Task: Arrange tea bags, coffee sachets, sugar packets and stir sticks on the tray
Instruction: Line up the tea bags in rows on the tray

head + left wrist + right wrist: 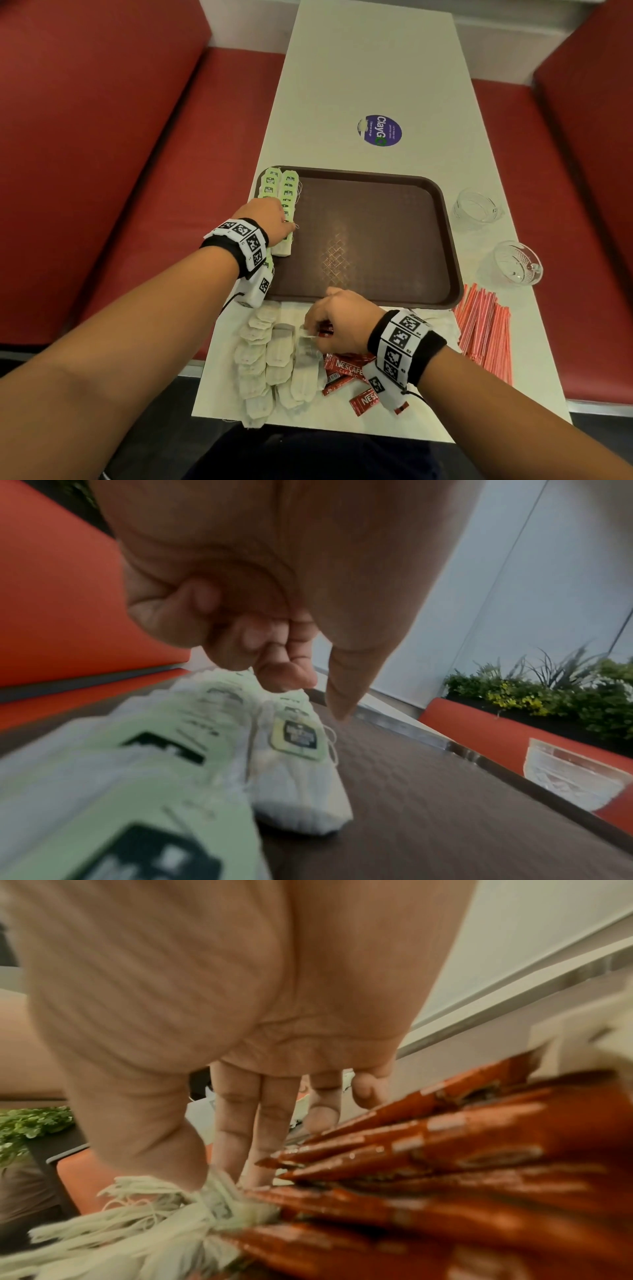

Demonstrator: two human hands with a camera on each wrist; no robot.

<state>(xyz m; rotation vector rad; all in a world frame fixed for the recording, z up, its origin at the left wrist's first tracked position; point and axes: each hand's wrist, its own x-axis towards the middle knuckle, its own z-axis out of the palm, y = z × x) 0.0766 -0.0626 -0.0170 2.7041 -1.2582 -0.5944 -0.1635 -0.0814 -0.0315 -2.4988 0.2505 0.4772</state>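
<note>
Tea-bag laying underway: left hand [270, 219], fingers curled, presses the tray's [411, 294] rows [289, 192]; right hand [337, 320] pinches another tea bag [306, 337], next carried beside them.

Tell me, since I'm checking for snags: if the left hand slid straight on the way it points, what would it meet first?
Probably more tea bags: the left hand lies on the rows along the tray's left side, pointing toward its far rim. Depth is unclear.

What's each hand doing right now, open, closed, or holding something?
Left hand: fingers curled, resting on the green-tag tea bags on the tray; a grip cannot be told.
Right hand: pinching a tea bag from the pile on the table.
</note>
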